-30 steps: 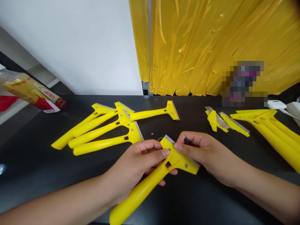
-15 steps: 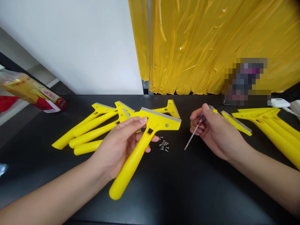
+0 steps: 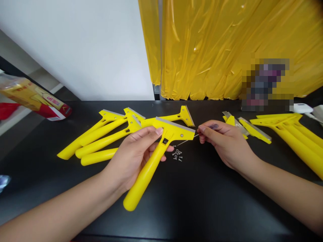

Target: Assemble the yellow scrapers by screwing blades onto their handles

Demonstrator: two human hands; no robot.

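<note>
The left hand is grasping a yellow scraper, its thumb pressing on the front of the head near the left end while the other fingers are curling behind the neck. This scraper is hanging in front of the person, above the black table, its handle sloping toward the lower left, a metal blade running along the top edge of the head and a screw showing near the right end. The right hand is pinching a thin screwdriver between thumb and fingers — the shaft is pointing leftward and down, its tip appearing near a small cluster of screws and nuts. To the left, several bladed scrapers are lying close together, partly overlapping; another scraper is resting beyond the held one, its head facing right. Beyond the right hand, loose yellow strips and blades are lying beside a group of yellow handles. A labelled bottle is leaning into view at far left.
</note>
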